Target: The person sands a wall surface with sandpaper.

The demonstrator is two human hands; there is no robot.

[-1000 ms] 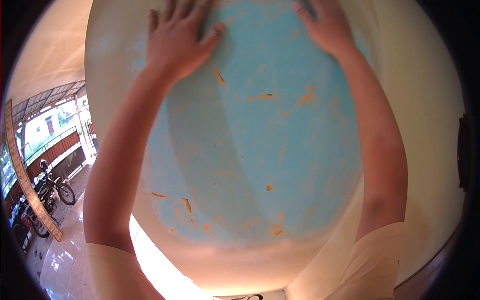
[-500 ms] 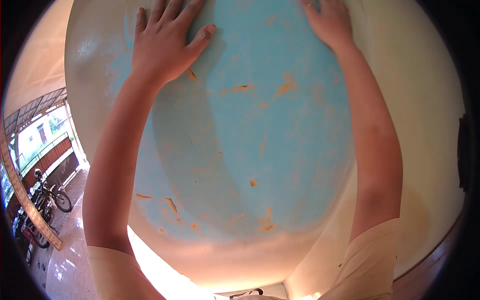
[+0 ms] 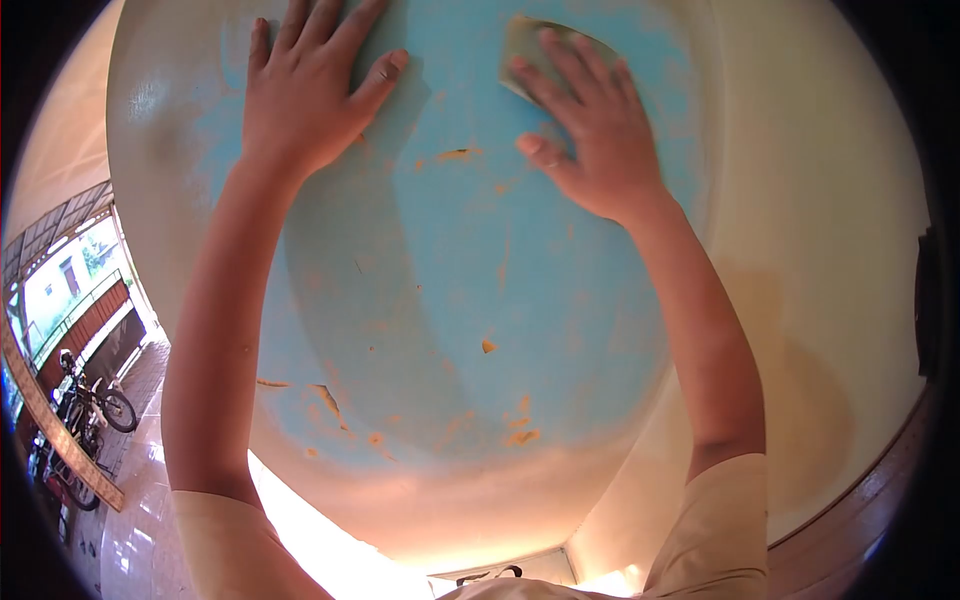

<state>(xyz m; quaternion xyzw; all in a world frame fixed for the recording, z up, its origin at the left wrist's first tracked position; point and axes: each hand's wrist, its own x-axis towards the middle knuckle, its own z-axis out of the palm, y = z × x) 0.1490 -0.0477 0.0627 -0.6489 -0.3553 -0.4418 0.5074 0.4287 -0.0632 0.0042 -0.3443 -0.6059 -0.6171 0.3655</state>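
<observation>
A large upright wall surface (image 3: 560, 300) fills the middle, its blue patch scuffed and fading to cream at the edges, with orange-brown chips in it. My left hand (image 3: 305, 110) lies flat on its upper left part, fingers spread, holding nothing. At the upper right, my right hand (image 3: 605, 140) presses a thin, greenish-brown piece of sandpaper (image 3: 517, 45) against the blue. The fingers lie over the sheet and hide much of it; the thumb is held apart, below it. The hand is slightly blurred.
Cream wall (image 3: 820, 250) continues to the right, with shadows on it. On the far left, a motorcycle (image 3: 95, 400) stands outside by a reddish-brown fence (image 3: 85, 330). A shiny tiled floor (image 3: 130, 530) shows at the lower left.
My right hand has come down and left from the top edge, bringing the sandpaper into view. My left hand stays flat on the surface; the view has shifted slightly.
</observation>
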